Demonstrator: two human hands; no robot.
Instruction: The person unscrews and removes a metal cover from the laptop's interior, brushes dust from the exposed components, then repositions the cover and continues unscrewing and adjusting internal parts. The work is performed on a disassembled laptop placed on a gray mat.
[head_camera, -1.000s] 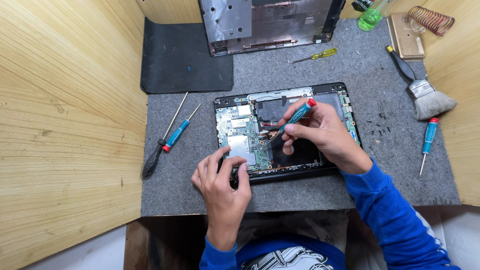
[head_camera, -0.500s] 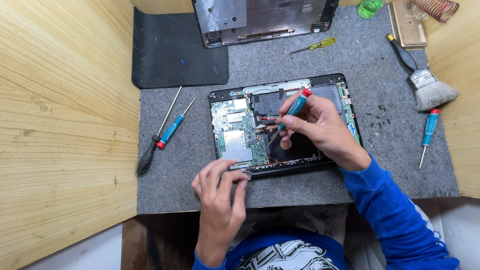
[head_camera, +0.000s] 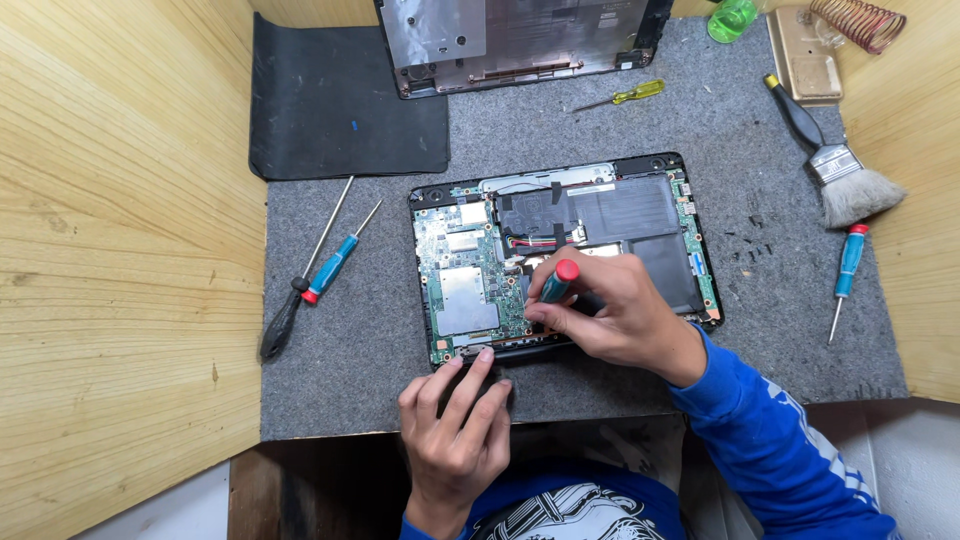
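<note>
While my left hand (head_camera: 455, 425) rests open-fingered against the opened black laptop base (head_camera: 600, 215), my right hand (head_camera: 610, 310) pinches a teal red-capped screwdriver (head_camera: 556, 283).

Bright, even overhead light, soft short shadows, sharp focus throughout, with slight wide-angle bending at the edges.

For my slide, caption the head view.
Right hand drives a teal screwdriver into an opened laptop; left hand steadies its edge.

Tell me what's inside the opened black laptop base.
Inside the opened black laptop base: a green circuit board left, a flat black battery right, red wires between. The right hand covers the lower middle.
</note>
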